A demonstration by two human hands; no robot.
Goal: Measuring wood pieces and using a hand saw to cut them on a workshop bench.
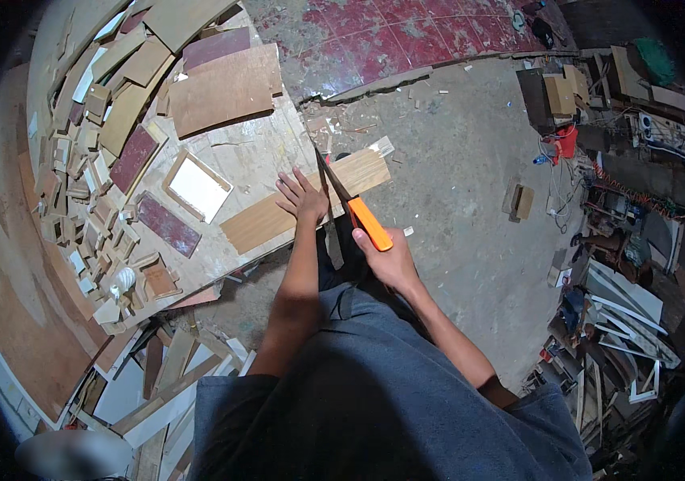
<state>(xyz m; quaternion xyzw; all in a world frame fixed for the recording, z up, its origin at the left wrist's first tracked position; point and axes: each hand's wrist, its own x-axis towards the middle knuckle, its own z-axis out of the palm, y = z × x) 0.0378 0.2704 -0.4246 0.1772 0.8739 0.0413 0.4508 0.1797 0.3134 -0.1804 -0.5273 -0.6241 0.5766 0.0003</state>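
A light-brown wooden board lies across the edge of the worktable, with one end sticking out to the right past the edge. My left hand rests flat on the board near the table's edge, fingers spread. In my right hand is the orange handle of a handsaw, the fingers wrapped round it. The saw's dark blade slants up and left from the handle, across the board just right of my left hand. Whether its teeth have cut into the wood I cannot tell.
Wood offcuts crowd the table's left side, beside a plywood piece and a white-faced framed panel. Scrap boards lie below the table. Cables and tools line the right wall; a small wooden box stands on the concrete floor.
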